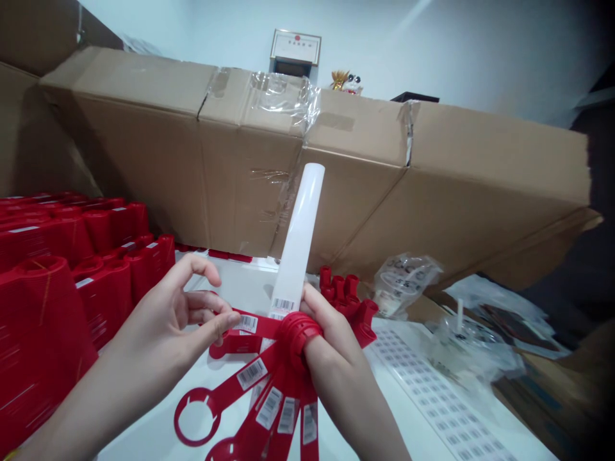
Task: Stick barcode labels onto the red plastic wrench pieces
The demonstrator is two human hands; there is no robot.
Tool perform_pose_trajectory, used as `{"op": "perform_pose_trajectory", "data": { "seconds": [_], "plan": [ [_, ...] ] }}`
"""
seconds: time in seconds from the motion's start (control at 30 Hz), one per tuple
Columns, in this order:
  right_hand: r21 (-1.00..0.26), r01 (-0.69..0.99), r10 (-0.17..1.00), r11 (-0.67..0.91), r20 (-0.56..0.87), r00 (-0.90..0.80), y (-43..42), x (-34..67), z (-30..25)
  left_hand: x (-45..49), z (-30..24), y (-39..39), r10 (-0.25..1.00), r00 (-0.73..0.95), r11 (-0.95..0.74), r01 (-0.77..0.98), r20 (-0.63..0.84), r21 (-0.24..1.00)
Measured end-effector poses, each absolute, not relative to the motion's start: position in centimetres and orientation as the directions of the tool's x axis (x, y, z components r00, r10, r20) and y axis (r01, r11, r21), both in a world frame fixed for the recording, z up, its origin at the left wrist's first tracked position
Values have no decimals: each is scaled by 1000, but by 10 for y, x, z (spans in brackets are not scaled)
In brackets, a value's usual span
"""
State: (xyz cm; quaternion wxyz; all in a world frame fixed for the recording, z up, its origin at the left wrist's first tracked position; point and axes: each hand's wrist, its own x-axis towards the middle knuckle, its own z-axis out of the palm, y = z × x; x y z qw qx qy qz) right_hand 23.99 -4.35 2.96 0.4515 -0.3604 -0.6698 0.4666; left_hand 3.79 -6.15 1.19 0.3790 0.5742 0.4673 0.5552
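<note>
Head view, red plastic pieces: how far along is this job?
Apparently done: the stacked red plastic pieces and the flat red ring-ended straps, which carry white barcode stickers. In hand: the right hand grips a ribbed red hub below an upright white plastic tube, with the left hand beside it. Left: the white barcode label sheet on the white table shows many labels.

Glossy red plastic part (pixel 298 336), frosted plastic tube (pixel 300 237), matt cardboard (pixel 144 166)
</note>
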Motion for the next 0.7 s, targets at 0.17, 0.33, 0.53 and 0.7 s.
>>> {"op": "perform_pose_trajectory", "data": {
  "seconds": [0.17,0.33,0.53,0.7],
  "plan": [
    [-947,51,907,317,287,-309,-47,241,26,42,10,-56,958,-55,-270,141,280,953],
    [-929,124,914,347,305,-268,-44,238,22,45,7,-41,935,-124,-296,242,332,924],
    [-917,107,909,385,356,-217,-41,236,22,42,2,-34,755,-168,-394,657,634,643],
    [-900,151,899,409,369,-235,-42,238,19,54,13,-48,900,-80,-318,553,429,770]
  ]
}}
